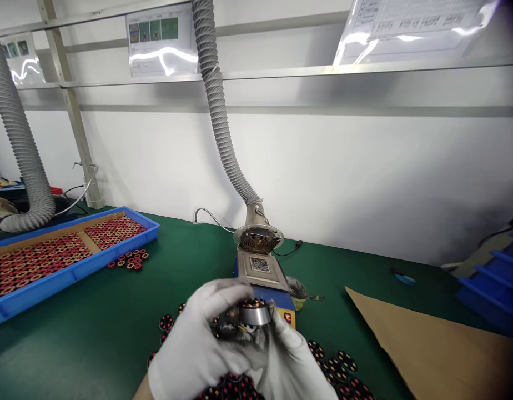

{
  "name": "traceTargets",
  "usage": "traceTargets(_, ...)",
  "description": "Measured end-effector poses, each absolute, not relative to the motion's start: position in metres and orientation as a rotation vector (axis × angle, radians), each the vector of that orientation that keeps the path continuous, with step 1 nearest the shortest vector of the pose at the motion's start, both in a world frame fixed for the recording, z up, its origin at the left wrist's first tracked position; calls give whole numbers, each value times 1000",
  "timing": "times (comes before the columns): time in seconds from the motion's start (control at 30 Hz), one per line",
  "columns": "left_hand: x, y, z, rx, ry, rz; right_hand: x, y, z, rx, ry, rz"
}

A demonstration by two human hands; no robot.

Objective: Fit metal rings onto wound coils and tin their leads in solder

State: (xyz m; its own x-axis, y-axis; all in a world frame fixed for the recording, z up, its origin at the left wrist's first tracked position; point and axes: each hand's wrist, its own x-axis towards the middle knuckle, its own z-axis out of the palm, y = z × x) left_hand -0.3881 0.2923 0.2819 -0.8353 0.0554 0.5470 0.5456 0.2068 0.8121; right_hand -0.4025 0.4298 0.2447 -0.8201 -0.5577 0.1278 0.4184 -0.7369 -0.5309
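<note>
We are holding a small round part with a shiny silver metal ring and copper-coloured windings on top (253, 312) between both hands, above the near edge of the green table mat (94, 333). Our left hand in a white glove (194, 344) is curling its fingers over the part from the left side, and our right hand, also in a white glove (290, 361), is closing on it from the right and from under. So both hands are gripping the same piece. What the fingertips are doing exactly, we cannot tell.

The part is staying just in front of a small blue box machine with a square metal opening on top (262, 272), and a grey ribbed hose (219, 111) is hanging down over this machine.

We are judging that the step in hand is handling or checking one piece. A next move would call for a steady two-finger grip on the ring, because the piece is small.

Many similar round red and black pieces (335, 369) are lying on the mat under our hands. More are filling a long blue plastic tray (73, 272) on the left. A brown cardboard sheet (439, 344) is lying on the right.
</note>
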Motion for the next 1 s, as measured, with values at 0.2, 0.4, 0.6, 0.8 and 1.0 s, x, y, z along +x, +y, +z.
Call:
traceTargets(0.2,-393,300,276,-646,-1930,-1904,-404,428,247,-373,713,-2464)
traceTargets(0.4,-399,299,274,-300,-1556,-2193,-403,427,244,-339,668,-2472)
traceTargets(0.6,-388,292,292,-242,-1904,-2152,-405,434,243,-320,649,-2462)
traceTargets(0.8,-386,297,286,-353,-1778,-2245,-411,439,234,-309,957,-2485)
traceTargets(1.0,-384,283,281,-200,-1719,-2132,-410,438,233,-341,956,-2525)
